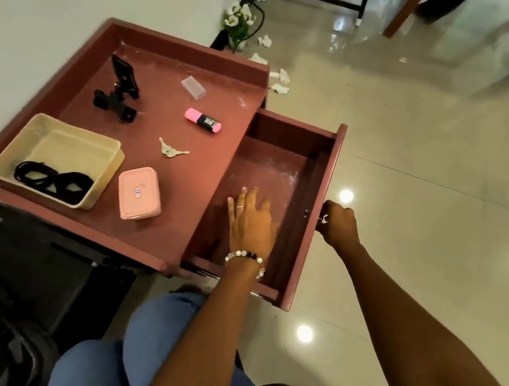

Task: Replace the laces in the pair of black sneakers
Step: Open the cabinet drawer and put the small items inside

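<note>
Black laces (53,180) lie coiled in a cream plastic tray (103,170) on the left of a maroon side table (162,84). The table's drawer (329,187) is pulled out toward me, and nothing shows inside it but its dusty floor. My left hand (250,220), with a ring and a bead bracelet, reaches into the drawer with fingers spread flat near its floor. My right hand (338,223) grips the handle on the drawer's front panel. No sneakers are in view.
On the tabletop lie a pink lidded box (139,192), keys (171,149), a pink highlighter (202,120), a clear small case (193,87) and a black clamp mount (120,90). Black bags (13,297) sit at left. Paper scraps and a flower vase (238,25) are on the glossy floor.
</note>
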`<action>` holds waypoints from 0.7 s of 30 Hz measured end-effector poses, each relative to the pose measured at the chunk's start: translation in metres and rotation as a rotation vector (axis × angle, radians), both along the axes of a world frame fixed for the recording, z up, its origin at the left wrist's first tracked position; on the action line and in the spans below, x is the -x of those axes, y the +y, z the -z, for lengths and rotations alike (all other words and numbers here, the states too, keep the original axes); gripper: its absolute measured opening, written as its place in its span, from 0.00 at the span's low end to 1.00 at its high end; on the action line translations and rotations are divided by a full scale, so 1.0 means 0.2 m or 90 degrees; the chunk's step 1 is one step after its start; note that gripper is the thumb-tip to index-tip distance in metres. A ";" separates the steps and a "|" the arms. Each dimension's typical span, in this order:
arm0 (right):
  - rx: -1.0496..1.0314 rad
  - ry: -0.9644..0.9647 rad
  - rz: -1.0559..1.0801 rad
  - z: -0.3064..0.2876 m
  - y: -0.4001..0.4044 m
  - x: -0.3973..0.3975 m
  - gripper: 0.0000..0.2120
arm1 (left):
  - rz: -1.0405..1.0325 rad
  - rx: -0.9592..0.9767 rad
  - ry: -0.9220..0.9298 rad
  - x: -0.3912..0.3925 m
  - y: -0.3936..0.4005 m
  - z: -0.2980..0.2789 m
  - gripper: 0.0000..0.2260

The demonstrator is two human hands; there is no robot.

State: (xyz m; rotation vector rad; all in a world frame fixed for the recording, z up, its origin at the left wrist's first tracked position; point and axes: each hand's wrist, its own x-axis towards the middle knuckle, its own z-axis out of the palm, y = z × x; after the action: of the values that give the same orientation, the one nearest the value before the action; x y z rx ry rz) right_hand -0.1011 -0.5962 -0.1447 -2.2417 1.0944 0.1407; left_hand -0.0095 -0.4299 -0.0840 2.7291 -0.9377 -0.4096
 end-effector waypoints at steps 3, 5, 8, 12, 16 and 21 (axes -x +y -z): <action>0.005 0.027 0.010 -0.03 -0.06 0.10 0.09 | 0.014 0.003 0.011 0.05 -0.03 -0.02 0.19; -0.014 0.029 0.006 -0.04 -0.06 0.11 0.08 | 0.005 0.009 0.022 0.05 -0.02 -0.01 0.17; -0.001 0.037 0.003 -0.08 -0.07 0.11 0.09 | -0.002 0.037 0.048 0.05 -0.03 -0.03 0.16; 0.095 -0.065 0.179 -0.27 -0.03 0.07 0.10 | -0.045 0.165 0.087 -0.02 -0.01 -0.13 0.13; 0.094 -0.254 0.141 -0.47 0.14 -0.13 0.09 | -0.155 0.250 0.008 -0.18 0.11 -0.24 0.10; 0.033 -0.313 -0.015 -0.50 0.29 -0.51 0.08 | -0.369 0.127 -0.097 -0.41 0.34 -0.34 0.13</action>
State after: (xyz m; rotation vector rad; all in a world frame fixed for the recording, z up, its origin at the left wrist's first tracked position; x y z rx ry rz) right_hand 0.0010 -0.5392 -0.0446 -2.1681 0.8082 -0.4136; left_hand 0.0717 -0.3628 -0.0155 2.7034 -0.1696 0.0008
